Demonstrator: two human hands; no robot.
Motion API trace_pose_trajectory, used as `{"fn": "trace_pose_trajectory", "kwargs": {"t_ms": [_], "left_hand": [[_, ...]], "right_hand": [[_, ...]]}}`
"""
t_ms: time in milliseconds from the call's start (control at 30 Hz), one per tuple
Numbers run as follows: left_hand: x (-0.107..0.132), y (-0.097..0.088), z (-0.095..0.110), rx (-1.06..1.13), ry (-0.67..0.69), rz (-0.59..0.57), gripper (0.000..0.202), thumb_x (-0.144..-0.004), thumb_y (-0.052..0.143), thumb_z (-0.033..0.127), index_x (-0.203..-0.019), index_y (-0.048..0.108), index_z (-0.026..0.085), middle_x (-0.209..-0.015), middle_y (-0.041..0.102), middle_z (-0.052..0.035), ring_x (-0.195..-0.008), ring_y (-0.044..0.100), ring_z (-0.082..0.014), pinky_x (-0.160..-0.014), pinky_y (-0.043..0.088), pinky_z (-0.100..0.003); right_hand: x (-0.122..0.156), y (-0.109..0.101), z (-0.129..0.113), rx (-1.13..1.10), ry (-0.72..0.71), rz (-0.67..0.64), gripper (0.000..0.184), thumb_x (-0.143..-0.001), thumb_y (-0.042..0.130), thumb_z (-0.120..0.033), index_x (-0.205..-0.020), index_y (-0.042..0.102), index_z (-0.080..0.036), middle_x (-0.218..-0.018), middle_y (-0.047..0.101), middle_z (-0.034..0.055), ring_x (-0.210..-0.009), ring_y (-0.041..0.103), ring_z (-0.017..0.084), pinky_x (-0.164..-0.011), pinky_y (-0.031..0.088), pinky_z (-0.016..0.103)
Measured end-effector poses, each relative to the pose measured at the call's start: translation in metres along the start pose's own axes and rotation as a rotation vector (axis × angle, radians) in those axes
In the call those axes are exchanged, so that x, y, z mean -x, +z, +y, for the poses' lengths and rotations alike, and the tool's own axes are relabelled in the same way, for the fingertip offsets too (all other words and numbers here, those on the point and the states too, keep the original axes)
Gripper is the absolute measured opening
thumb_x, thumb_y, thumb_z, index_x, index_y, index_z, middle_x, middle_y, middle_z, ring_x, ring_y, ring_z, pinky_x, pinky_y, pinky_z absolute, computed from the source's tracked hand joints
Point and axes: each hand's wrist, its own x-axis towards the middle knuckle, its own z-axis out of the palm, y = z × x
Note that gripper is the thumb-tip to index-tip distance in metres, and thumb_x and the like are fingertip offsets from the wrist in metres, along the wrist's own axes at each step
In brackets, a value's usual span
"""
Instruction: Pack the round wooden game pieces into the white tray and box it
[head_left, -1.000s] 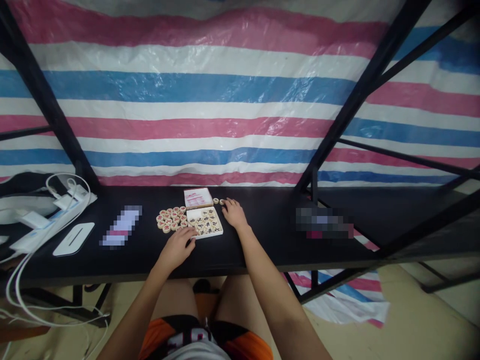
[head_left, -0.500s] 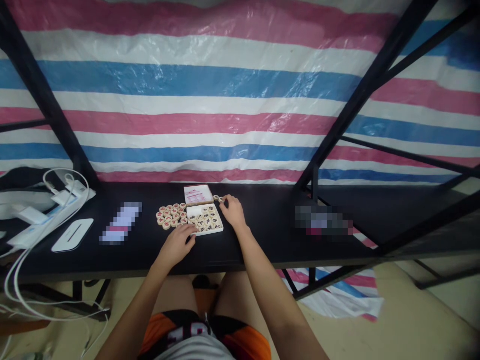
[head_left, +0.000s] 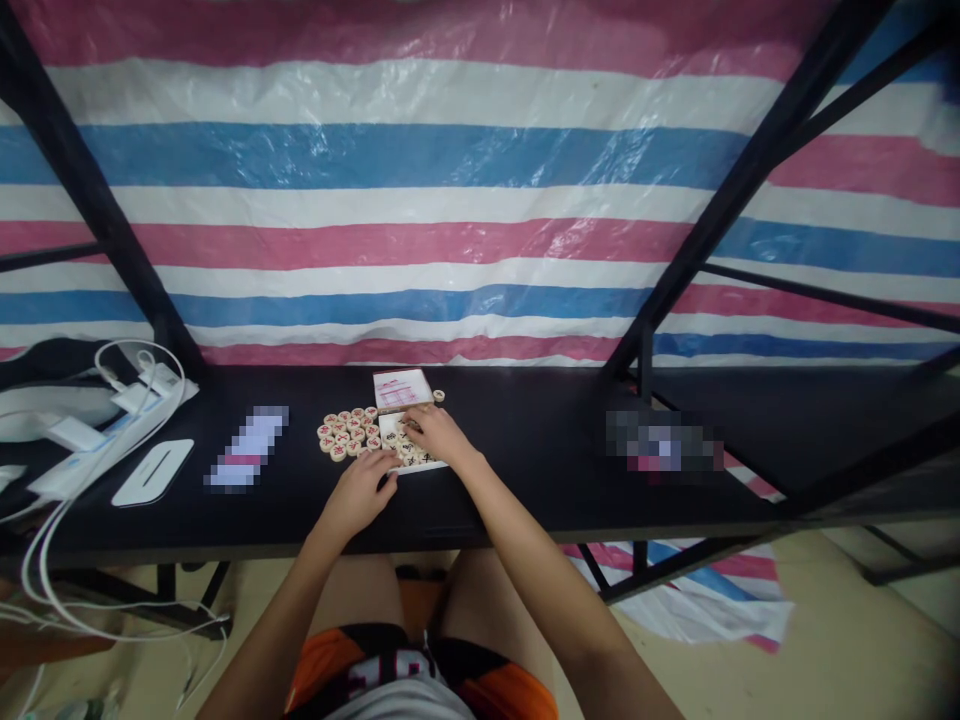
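Note:
A small white box [head_left: 433, 465] sits on the black table with several black-lettered xiangqi pieces [head_left: 409, 455] inside. Its hinged lid [head_left: 403, 390] lies folded back behind it, showing red print. My left hand [head_left: 361, 490] is at the near left corner, fingers over the rim and thumb along the front. Over the box's far part is my right hand [head_left: 435, 432], fingertips pinched on a piece that they largely hide. A cluster of red-lettered pieces [head_left: 341, 438] lies left of the box. One lone piece [head_left: 439, 396] rests beside the lid's right edge.
Left on the table [head_left: 525, 470] are a blurred-out phone-like item [head_left: 247, 448], a flat white device [head_left: 154, 472] and a power strip [head_left: 97, 450] with white cables. Another blurred item [head_left: 660, 442] lies right. Black frame bars and a striped plastic sheet [head_left: 420, 240] stand behind.
My right hand has moved left from beside the lid to over the box. One of the two pieces by the lid is gone from there. My left hand stays at the corner.

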Motion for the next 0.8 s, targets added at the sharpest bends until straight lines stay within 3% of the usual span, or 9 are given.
{"fn": "trace_pose_trajectory", "kwargs": {"t_ms": [267,533,700,800], "left_hand": [[0.000,0.000,0.000,0.006,-0.008,-0.011,0.025,-0.088,0.045,0.019,-0.104,0.064,0.021,-0.114,0.064,-0.0052,-0.108,0.056,-0.0206,-0.099,0.041,-0.041],[-0.001,-0.001,0.001,0.011,0.004,0.000,0.024,-0.087,0.045,0.018,-0.103,0.064,0.019,-0.112,0.064,-0.0065,-0.106,0.057,-0.0214,-0.096,0.043,-0.041],[0.000,0.001,-0.001,0.009,-0.004,-0.002,0.024,-0.088,0.045,0.019,-0.104,0.063,0.020,-0.113,0.064,-0.0065,-0.108,0.056,-0.0212,-0.098,0.042,-0.041],[0.001,0.002,-0.002,0.016,0.001,-0.004,0.025,-0.089,0.044,0.020,-0.104,0.063,0.020,-0.114,0.063,-0.0059,-0.109,0.055,-0.0205,-0.099,0.042,-0.040]], "right_hand": [[-0.004,-0.001,-0.001,0.076,0.041,-0.022,0.015,-0.086,0.052,-0.020,-0.094,0.065,-0.018,-0.097,0.066,0.0065,-0.092,0.056,0.017,-0.082,0.037,0.027],[0.001,-0.001,0.003,0.011,-0.103,-0.031,0.021,-0.085,0.051,-0.016,-0.095,0.069,-0.019,-0.097,0.067,0.0053,-0.095,0.055,0.017,-0.088,0.036,0.029],[0.002,0.001,0.008,-0.041,-0.059,0.011,0.022,-0.083,0.051,-0.017,-0.094,0.069,-0.019,-0.093,0.067,0.0046,-0.091,0.055,0.018,-0.086,0.038,0.029],[0.004,-0.003,0.018,-0.051,0.038,0.135,0.027,-0.085,0.045,-0.017,-0.102,0.066,-0.018,-0.103,0.065,0.0061,-0.097,0.053,0.019,-0.090,0.038,0.030]]}}
